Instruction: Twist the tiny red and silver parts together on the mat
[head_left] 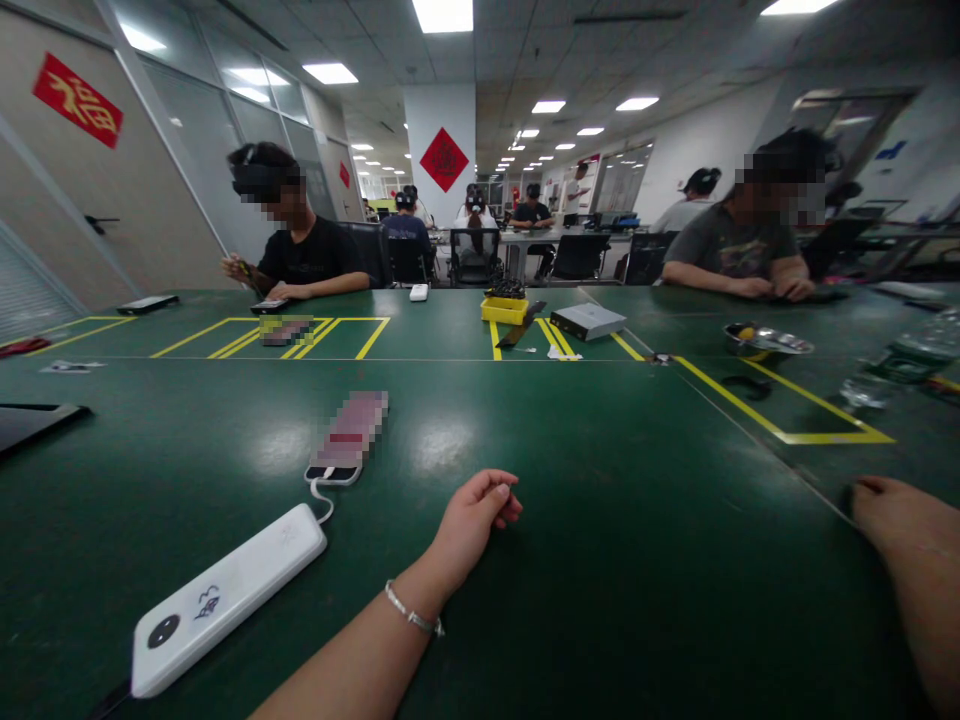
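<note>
My left hand [480, 505] rests on the green table [600, 560] with its fingers loosely curled and the thumb lying over them. I see nothing in it, and a bracelet [412, 608] circles the wrist. At the right edge, my right hand [892, 510] lies with its fingers folded inward, mostly hidden; no held thing shows. Left of my left hand is a phone [351, 430], its screen blurred out. A short white cable [322, 500] links it to a white power bank [232, 600] lying nearer to me.
Across the table are a yellow bin [504, 310] with black cables, a grey box [589, 320], a metal bowl [750, 340] and a clear plastic bottle [911, 360]. Two people with headsets sit opposite. A dark flat device [37, 425] lies at the left edge.
</note>
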